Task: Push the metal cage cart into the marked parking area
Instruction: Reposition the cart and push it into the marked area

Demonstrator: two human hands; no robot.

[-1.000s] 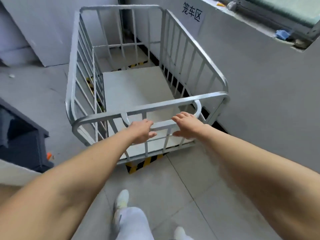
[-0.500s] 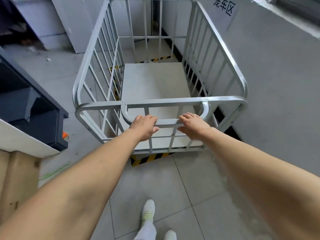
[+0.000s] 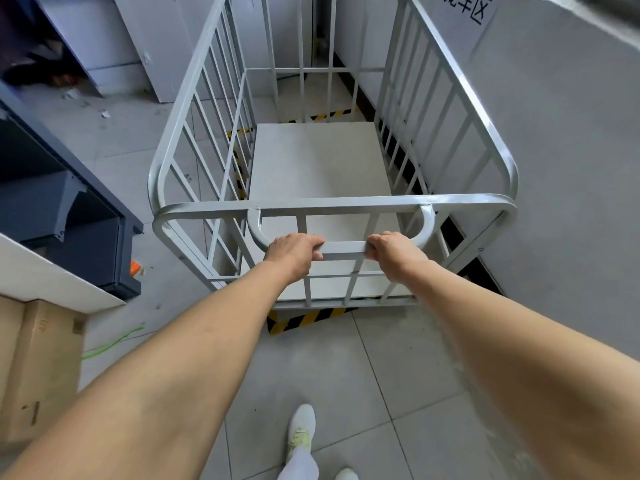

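Observation:
The grey metal cage cart (image 3: 332, 204) stands in front of me, its barred sides rising around an empty flat deck. My left hand (image 3: 294, 252) and my right hand (image 3: 394, 251) are both closed around the low handle bar (image 3: 344, 247) at its near end. Yellow-black striped floor tape (image 3: 304, 318) marks the parking area; strips show under the cart's near edge, along its left side and past its far end. The cart runs close along the grey wall (image 3: 571, 168) on its right.
A wall sign (image 3: 469, 6) with black characters hangs above the cart. A dark blue bench (image 3: 69, 216) and a cardboard box (image 3: 38, 368) stand at the left. White panels (image 3: 145, 39) lean at the back. My white shoes (image 3: 301, 431) are on the tiled floor.
The cart has rolled forward and straightened along the wall over the striped tape. My hands went from resting on the handle to gripping it, and I have stepped closer.

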